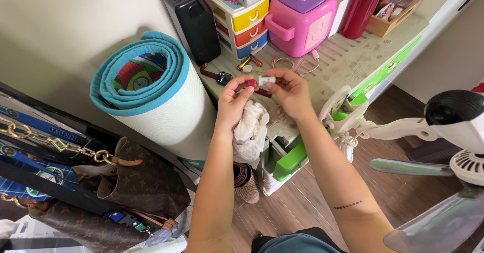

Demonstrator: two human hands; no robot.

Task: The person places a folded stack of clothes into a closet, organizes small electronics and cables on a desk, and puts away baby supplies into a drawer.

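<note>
My left hand [233, 99] pinches a small dark red object [250, 84] at its fingertips and has a crumpled white cloth [250, 128] tucked under the palm. My right hand [291, 90] holds a small white piece [266, 80] right beside the red object; the two pieces are close together, touching or nearly so. Both hands hover over the front of a pale green plastic drawer cabinet top [353, 56]. A dark red stick-like item [262, 92] lies just below the fingers.
On the cabinet stand a pink toy box [301, 17], small coloured drawers [243, 21], a red bottle [361, 7], a black speaker [196, 28] and a watch [218, 76]. A rolled play mat [151, 89] stands left, brown handbags [136, 182] hang lower left, a white fan [443, 132] right.
</note>
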